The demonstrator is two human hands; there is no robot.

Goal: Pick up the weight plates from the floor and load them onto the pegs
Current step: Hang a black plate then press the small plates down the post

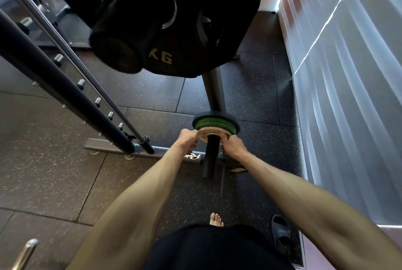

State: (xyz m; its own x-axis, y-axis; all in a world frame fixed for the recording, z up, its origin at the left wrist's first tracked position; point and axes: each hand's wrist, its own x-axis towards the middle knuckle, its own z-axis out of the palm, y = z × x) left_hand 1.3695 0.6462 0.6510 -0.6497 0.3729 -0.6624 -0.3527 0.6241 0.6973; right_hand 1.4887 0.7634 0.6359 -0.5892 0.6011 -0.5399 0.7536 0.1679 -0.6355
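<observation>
A small pale weight plate [214, 133] with dark lettering sits on a low black peg [211, 156] of the plate rack. My left hand [188, 139] grips its left edge and my right hand [235, 144] grips its right edge. Behind it on the same peg are two green plates [215, 124] and a dark plate [214, 116]. The peg's free end points toward me, below the hands.
A large black plate marked KG [174, 30] hangs on an upper peg close overhead. A slanted black frame post [65, 93] and a steel guide rod [71, 52] run at left. The rack's grey base [152, 150] lies on the rubber floor. Curtains [348, 96] hang right.
</observation>
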